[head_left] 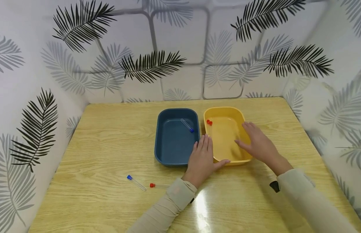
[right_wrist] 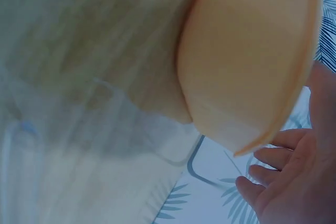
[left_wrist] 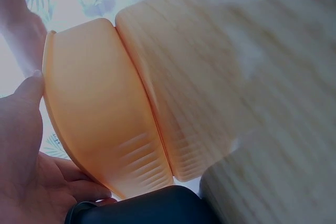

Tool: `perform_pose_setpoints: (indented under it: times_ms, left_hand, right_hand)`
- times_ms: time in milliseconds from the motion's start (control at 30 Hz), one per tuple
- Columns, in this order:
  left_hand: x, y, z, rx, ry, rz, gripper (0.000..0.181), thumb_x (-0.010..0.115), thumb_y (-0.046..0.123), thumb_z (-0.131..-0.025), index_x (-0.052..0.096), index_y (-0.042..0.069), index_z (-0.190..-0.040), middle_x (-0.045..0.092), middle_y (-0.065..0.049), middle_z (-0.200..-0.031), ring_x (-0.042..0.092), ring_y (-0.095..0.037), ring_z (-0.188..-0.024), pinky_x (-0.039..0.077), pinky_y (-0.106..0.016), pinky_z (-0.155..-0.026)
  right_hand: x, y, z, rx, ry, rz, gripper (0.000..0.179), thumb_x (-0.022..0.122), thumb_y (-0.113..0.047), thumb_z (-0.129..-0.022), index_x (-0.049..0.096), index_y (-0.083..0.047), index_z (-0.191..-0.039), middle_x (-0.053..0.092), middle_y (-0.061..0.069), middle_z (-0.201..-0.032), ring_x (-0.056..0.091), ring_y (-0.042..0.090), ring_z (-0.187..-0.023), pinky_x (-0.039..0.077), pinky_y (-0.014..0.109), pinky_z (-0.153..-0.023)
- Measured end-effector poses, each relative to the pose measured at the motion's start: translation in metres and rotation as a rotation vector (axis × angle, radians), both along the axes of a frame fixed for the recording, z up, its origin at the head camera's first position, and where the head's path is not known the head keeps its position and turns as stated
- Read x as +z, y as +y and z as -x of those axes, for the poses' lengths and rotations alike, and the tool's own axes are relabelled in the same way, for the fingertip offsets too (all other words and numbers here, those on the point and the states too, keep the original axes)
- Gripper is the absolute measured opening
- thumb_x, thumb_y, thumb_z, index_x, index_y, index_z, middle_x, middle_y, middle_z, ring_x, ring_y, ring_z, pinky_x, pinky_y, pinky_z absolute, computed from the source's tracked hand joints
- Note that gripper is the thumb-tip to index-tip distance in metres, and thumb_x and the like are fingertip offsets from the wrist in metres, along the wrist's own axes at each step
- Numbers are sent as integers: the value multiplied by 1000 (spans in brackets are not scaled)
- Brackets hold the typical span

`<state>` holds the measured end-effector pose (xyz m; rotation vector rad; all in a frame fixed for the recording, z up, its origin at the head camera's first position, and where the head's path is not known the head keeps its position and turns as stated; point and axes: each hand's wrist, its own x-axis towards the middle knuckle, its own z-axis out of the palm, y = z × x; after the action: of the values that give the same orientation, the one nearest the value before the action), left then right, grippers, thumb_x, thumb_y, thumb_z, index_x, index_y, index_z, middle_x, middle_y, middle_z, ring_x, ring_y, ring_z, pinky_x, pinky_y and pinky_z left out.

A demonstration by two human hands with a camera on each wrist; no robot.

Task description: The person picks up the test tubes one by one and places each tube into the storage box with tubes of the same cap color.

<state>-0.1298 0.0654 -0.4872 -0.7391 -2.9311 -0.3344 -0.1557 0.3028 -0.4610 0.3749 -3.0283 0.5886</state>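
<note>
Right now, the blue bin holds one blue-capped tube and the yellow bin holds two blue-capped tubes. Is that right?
Not quite: the two tubes in the yellow bin have red caps, not blue, as the head view shows. The blue bin does hold one blue-capped tube.

The left hand [head_left: 202, 159] is pointing straight fingers forward, thumb sticking out; the right hand [head_left: 260, 144] is holding thumb and fingers apart.

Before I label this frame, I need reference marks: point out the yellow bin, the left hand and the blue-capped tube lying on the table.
Yellow bin [head_left: 225, 146]: head view, its bare inside bottom.
Left hand [head_left: 201, 160]: head view, back of the hand.
Blue-capped tube [head_left: 137, 183]: head view, middle of its clear body.
</note>
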Motion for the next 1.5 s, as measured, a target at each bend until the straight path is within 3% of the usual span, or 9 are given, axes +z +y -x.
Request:
perform_pose_setpoints:
  times_ms: [133, 433, 833, 1200, 1367, 1500]
  left_hand:
    - [-1, 0, 0, 0, 4, 5, 105, 25, 81, -78, 28, 0, -144, 25, -15, -150, 20, -24, -138, 25, -42, -108]
    - [-1, -2, -1, -4, 14, 6, 105, 25, 81, -78, 28, -1, -145, 25, -15, -150, 20, -24, -138, 26, -43, -107]
    - [-3, -2, 0, -11, 29, 2, 105, 25, 81, -78, 28, -1, -144, 25, -15, -150, 20, -24, -138, 26, -42, -108]
    - [2, -2, 2, -26, 68, 32, 104, 28, 80, -79, 30, -1, -144, 28, -16, -148, 22, -26, -138, 26, -43, -107]
    - [11, -4, -1, -80, 71, 52, 100, 23, 77, -81, 24, 2, -146, 22, -13, -151, 15, -25, -140, 21, -42, -109]
    - [31, -15, -10, -178, 66, 26, 81, 27, 66, -91, 32, 4, -144, 29, -10, -149, 23, -21, -138, 26, -37, -108]
  right_hand:
    - [-9, -3, -7, 14, -44, -71, 91, 55, -54, -87, 21, 9, -143, 17, 28, -148, 9, 39, -138, 23, 59, -102]
    - [-15, -7, -12, 9, -92, -90, 98, 49, -59, -88, 11, 12, -143, 6, 30, -149, 2, 39, -138, 20, 57, -104]
    - [-19, -7, -11, -1, -70, -106, 90, 45, -54, -92, 11, 10, -144, 7, 28, -150, 3, 37, -139, 20, 57, -104]
    - [-20, -5, -9, 7, -64, -112, 87, 43, -55, -92, 16, 9, -144, 11, 25, -150, 4, 35, -139, 18, 53, -107]
    - [-18, -4, -10, 21, -67, -120, 87, 43, -55, -92, 15, 10, -144, 10, 26, -150, 4, 36, -139, 17, 53, -107]
    - [-18, -5, -10, 25, -69, -123, 87, 43, -55, -92, 15, 10, -144, 8, 26, -151, 3, 36, -139, 18, 54, -106]
